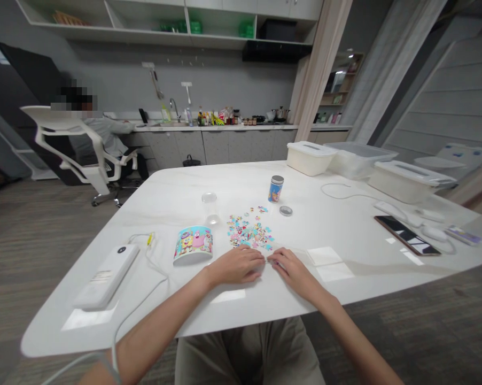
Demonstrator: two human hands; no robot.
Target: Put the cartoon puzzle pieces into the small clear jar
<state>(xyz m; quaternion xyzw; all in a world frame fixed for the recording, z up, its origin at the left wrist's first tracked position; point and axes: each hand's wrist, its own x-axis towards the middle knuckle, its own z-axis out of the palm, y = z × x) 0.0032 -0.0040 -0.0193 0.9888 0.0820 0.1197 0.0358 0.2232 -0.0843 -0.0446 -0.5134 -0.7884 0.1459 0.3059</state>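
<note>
Puzzle pieces (249,231) lie scattered on the white table (177,198), just ahead of both hands. Left hand (236,266) and right hand (291,271) meet fingertip to fingertip at the pile's near edge, fingers curled down on something small. Can't tell what's pinched, or if anything is. Both equally near.

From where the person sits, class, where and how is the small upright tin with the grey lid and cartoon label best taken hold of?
Grip the small upright tin with the grey lid around its round side wall, below the lid, probably from the right hand side. It stands upright beyond the scattered puzzle pieces, so a reach over or around them suits; a loose round lid lies just before it.
</note>
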